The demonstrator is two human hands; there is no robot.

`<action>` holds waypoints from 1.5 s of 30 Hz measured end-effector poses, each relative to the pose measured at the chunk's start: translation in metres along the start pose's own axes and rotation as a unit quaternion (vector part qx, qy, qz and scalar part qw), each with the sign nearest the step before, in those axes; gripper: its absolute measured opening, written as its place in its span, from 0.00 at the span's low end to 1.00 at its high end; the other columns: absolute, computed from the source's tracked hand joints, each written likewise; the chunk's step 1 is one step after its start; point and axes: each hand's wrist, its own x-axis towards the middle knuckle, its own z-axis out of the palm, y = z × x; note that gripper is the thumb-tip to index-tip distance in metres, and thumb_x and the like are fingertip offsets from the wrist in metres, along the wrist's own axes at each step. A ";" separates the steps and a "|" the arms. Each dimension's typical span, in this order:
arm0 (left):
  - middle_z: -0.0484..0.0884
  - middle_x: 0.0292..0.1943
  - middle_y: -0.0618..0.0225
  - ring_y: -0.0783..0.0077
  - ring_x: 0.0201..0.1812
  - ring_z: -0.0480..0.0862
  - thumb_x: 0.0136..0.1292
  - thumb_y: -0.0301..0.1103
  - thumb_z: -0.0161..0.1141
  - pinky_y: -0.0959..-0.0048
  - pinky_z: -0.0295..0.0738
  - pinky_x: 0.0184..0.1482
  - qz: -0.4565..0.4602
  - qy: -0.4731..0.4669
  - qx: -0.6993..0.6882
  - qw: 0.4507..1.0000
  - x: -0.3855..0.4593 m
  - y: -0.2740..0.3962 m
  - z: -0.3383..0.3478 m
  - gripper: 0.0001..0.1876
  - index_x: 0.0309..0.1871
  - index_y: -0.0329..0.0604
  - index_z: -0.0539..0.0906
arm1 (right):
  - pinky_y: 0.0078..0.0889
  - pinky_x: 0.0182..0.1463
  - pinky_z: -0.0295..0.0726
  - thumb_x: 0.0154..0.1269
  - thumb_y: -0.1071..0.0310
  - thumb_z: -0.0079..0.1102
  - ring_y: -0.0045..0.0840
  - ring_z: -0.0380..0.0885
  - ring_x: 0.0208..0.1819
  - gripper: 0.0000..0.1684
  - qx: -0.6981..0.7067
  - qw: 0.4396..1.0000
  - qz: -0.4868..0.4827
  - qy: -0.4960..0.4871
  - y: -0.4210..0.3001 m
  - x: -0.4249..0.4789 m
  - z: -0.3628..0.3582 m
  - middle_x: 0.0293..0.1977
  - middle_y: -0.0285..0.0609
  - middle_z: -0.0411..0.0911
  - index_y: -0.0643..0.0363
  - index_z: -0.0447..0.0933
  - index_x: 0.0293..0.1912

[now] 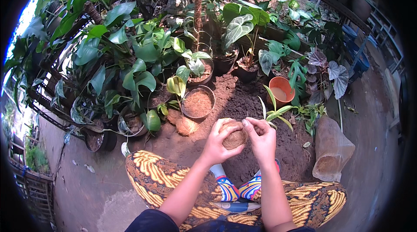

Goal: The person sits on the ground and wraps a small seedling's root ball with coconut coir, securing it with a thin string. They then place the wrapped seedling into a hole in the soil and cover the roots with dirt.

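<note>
My left hand [221, 140] is wrapped around a round brown ball of coir-like fibre [235, 138], which looks wound with thin strands. At the ball's upper right edge, my right hand [262, 136] has its thumb and forefinger pinched together. Whether a thread is between those fingertips is too fine to make out. Both hands are above a heap of dark soil [247, 101]. Two more fibre balls, a bright one [187, 125] and a shaded one [174, 116], lie on the ground beyond my left hand.
A pot of brown fibre [197, 103] stands behind the balls. An orange pot [280, 91] and a striped-leaf plant [277, 114] are beyond my right hand. To the right lies a clear plastic bag [334, 149] with fibre inside. Potted foliage plants [146, 52] line the back.
</note>
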 end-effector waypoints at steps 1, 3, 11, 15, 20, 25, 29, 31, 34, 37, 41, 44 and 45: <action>0.79 0.60 0.51 0.47 0.62 0.80 0.47 0.36 0.82 0.55 0.75 0.67 0.017 -0.014 0.022 1.000 -0.001 0.000 0.003 0.32 0.59 0.42 0.84 | 0.20 0.31 0.70 0.69 0.67 0.73 0.12 0.70 0.28 0.11 -0.009 1.000 -0.010 -0.017 0.000 0.000 -0.003 0.33 0.32 0.79 0.63 0.90 0.46; 0.78 0.60 0.50 0.47 0.63 0.79 0.48 0.37 0.81 0.54 0.74 0.67 -0.001 -0.009 0.014 1.000 -0.002 0.002 0.010 0.33 0.60 0.41 0.83 | 0.21 0.31 0.71 0.67 0.69 0.74 0.13 0.72 0.28 0.09 -0.010 0.999 -0.039 -0.015 -0.001 0.001 -0.005 0.33 0.34 0.80 0.63 0.90 0.44; 0.78 0.60 0.55 0.55 0.64 0.78 0.55 0.48 0.82 0.58 0.71 0.69 -0.122 0.149 -0.063 0.979 -0.007 -0.023 0.011 0.38 0.63 0.38 0.78 | 0.27 0.34 0.80 0.63 0.75 0.73 0.25 0.84 0.29 0.06 -0.162 0.975 -0.145 0.045 -0.021 -0.013 0.010 0.30 0.46 0.84 0.65 0.90 0.40; 0.78 0.60 0.59 0.61 0.64 0.77 0.55 0.45 0.83 0.62 0.68 0.71 -0.098 0.139 -0.073 0.983 -0.002 -0.019 0.001 0.37 0.64 0.38 0.77 | 0.22 0.34 0.79 0.68 0.71 0.72 0.18 0.80 0.29 0.10 -0.113 0.989 -0.089 0.031 -0.021 -0.015 0.016 0.33 0.40 0.83 0.63 0.89 0.48; 0.78 0.60 0.55 0.54 0.64 0.78 0.49 0.47 0.85 0.57 0.71 0.68 -0.051 0.110 -0.060 0.991 -0.001 -0.019 -0.010 0.39 0.62 0.40 0.80 | 0.20 0.36 0.79 0.69 0.68 0.73 0.14 0.78 0.32 0.19 -0.058 0.996 -0.063 -0.013 -0.024 -0.009 0.011 0.39 0.37 0.82 0.62 0.85 0.57; 0.78 0.60 0.54 0.50 0.64 0.79 0.44 0.49 0.87 0.54 0.74 0.67 -0.002 0.081 -0.009 0.997 0.005 -0.008 -0.013 0.41 0.61 0.43 0.81 | 0.23 0.37 0.80 0.67 0.70 0.73 0.18 0.81 0.31 0.12 -0.050 0.996 -0.047 -0.055 -0.020 -0.006 -0.001 0.33 0.39 0.84 0.64 0.88 0.49; 0.78 0.60 0.54 0.50 0.64 0.79 0.43 0.51 0.86 0.54 0.74 0.67 -0.012 0.092 0.009 0.996 0.003 -0.007 -0.012 0.42 0.62 0.43 0.81 | 0.26 0.36 0.80 0.66 0.72 0.72 0.23 0.83 0.30 0.07 -0.140 0.980 -0.093 -0.107 -0.038 -0.008 -0.004 0.31 0.43 0.85 0.66 0.89 0.41; 0.78 0.61 0.54 0.51 0.65 0.78 0.44 0.50 0.86 0.55 0.73 0.68 -0.022 0.099 0.005 0.995 0.003 -0.008 -0.011 0.43 0.62 0.42 0.80 | 0.27 0.35 0.80 0.66 0.72 0.71 0.24 0.82 0.29 0.07 -0.126 0.979 -0.117 -0.106 -0.035 -0.010 -0.002 0.31 0.44 0.84 0.66 0.89 0.41; 0.77 0.63 0.56 0.56 0.66 0.77 0.45 0.49 0.87 0.57 0.70 0.70 -0.043 0.122 -0.022 0.991 0.000 -0.016 -0.006 0.44 0.64 0.39 0.79 | 0.26 0.35 0.78 0.68 0.72 0.70 0.19 0.81 0.29 0.06 -0.100 0.987 -0.070 -0.104 -0.037 -0.015 0.003 0.30 0.40 0.83 0.66 0.87 0.38; 0.77 0.63 0.60 0.61 0.67 0.76 0.47 0.48 0.86 0.60 0.69 0.71 -0.070 0.161 -0.086 0.981 -0.008 -0.026 0.003 0.45 0.65 0.37 0.77 | 0.22 0.37 0.77 0.71 0.71 0.68 0.13 0.78 0.31 0.06 0.023 0.994 0.026 -0.106 -0.018 -0.019 0.013 0.30 0.35 0.82 0.64 0.84 0.36; 0.76 0.63 0.63 0.66 0.67 0.75 0.50 0.45 0.86 0.63 0.68 0.72 -0.106 0.201 -0.201 0.953 -0.013 -0.026 0.014 0.42 0.65 0.37 0.76 | 0.19 0.39 0.72 0.76 0.70 0.64 0.09 0.73 0.32 0.09 0.154 0.977 0.091 -0.117 -0.015 -0.026 0.025 0.30 0.27 0.78 0.58 0.79 0.35; 0.76 0.64 0.63 0.67 0.66 0.76 0.53 0.39 0.85 0.64 0.68 0.72 -0.132 0.211 -0.241 0.938 -0.014 -0.020 0.015 0.39 0.65 0.38 0.76 | 0.17 0.37 0.69 0.75 0.70 0.65 0.08 0.69 0.31 0.10 0.153 0.977 0.102 -0.105 -0.006 -0.028 0.026 0.29 0.26 0.76 0.57 0.78 0.34; 0.76 0.64 0.63 0.67 0.66 0.76 0.53 0.37 0.84 0.65 0.68 0.72 -0.136 0.211 -0.244 0.937 -0.014 -0.019 0.013 0.38 0.65 0.38 0.76 | 0.17 0.36 0.67 0.75 0.70 0.65 0.07 0.68 0.31 0.10 0.157 0.976 0.113 -0.098 -0.005 -0.030 0.026 0.29 0.25 0.75 0.57 0.78 0.34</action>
